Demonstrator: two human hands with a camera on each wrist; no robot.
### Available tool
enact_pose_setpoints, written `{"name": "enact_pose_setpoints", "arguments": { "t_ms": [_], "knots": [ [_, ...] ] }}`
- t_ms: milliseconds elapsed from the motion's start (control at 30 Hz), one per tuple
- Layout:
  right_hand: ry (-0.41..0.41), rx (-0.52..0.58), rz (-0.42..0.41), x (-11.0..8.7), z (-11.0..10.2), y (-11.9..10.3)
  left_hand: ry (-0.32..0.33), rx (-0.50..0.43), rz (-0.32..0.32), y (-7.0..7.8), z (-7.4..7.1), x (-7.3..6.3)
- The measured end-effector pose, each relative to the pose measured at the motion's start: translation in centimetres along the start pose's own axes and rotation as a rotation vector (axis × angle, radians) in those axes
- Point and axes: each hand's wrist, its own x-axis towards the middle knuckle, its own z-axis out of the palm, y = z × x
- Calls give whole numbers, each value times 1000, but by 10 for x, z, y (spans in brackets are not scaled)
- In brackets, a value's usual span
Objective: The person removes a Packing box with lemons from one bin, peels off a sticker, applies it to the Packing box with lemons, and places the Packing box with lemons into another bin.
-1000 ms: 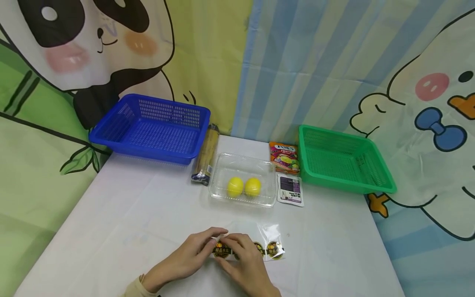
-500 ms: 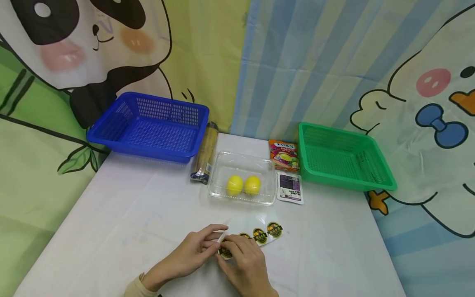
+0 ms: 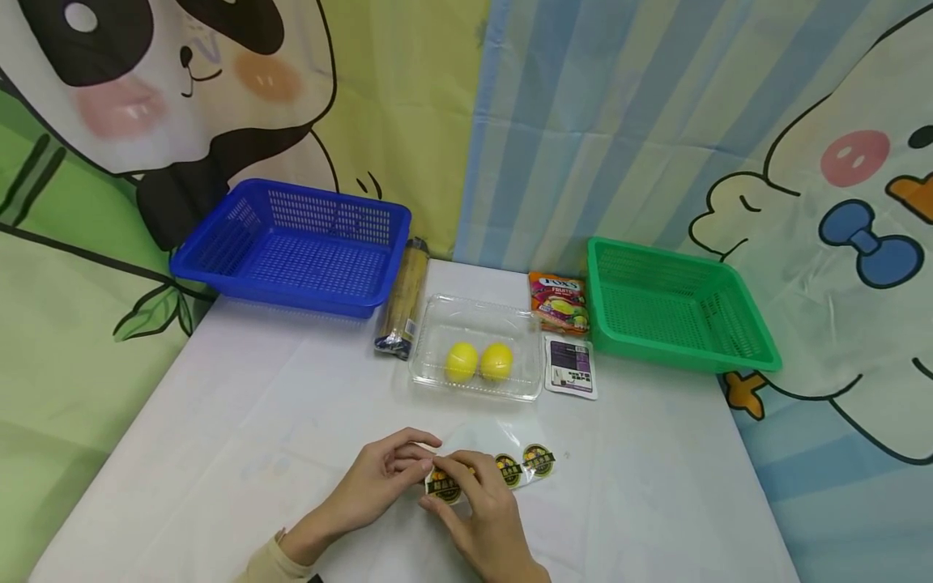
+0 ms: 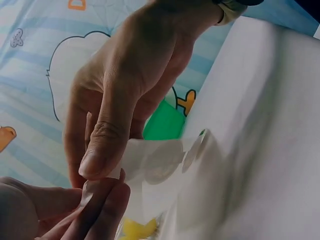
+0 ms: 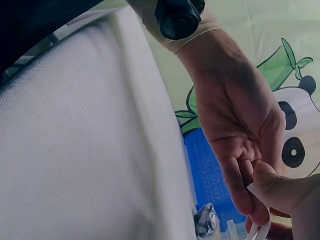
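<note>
Both hands meet over a clear strip of stickers (image 3: 539, 459) bearing round black-and-gold labels, near the front of the white table. My right hand (image 3: 484, 506) grips its left end, thumb on the near side and fingers over the labels. The left hand (image 3: 375, 490) pinches at the corner of that same end, its thumb against its fingers. In the left wrist view the right thumb presses down close to the left fingertips (image 4: 112, 200), and the pale sheet (image 4: 155, 170) hangs beside them. A white curled edge (image 5: 266, 217) shows between the hands in the right wrist view.
A clear plastic box (image 3: 477, 312) with two yellow balls (image 3: 461, 362) stands behind the hands. A blue basket (image 3: 291, 291) is back left, by a long yellow-brown packet (image 3: 404, 300). At right are an orange candy bag (image 3: 558, 303), a white-and-purple packet (image 3: 571, 367) and a green basket (image 3: 678, 352).
The sticker strip has turned so its right end points further away from me. The hands have shifted slightly up with it, still close together at its left end.
</note>
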Motion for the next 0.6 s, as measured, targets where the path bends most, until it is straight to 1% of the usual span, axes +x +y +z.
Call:
{"name": "enact_pose_setpoints", "arguments": {
  "t_ms": [100, 167, 233, 367, 467, 600],
  "knots": [
    [-10, 11, 10, 0, 0, 1, -17, -15, 10, 1, 0, 0],
    [-10, 17, 17, 0, 0, 1, -5, -9, 9, 2, 0, 0],
    [-4, 22, 26, 0, 1, 2, 27, 10, 1, 3, 1, -1],
    [2, 20, 53, -1, 2, 3, 112, 62, -15, 6, 3, 0],
    [0, 27, 58, -2, 3, 4, 135, 73, 10, 5, 4, 1],
    [-18, 54, 57, -2, 3, 5, 133, 86, 79, 4, 3, 2]
  ]
}}
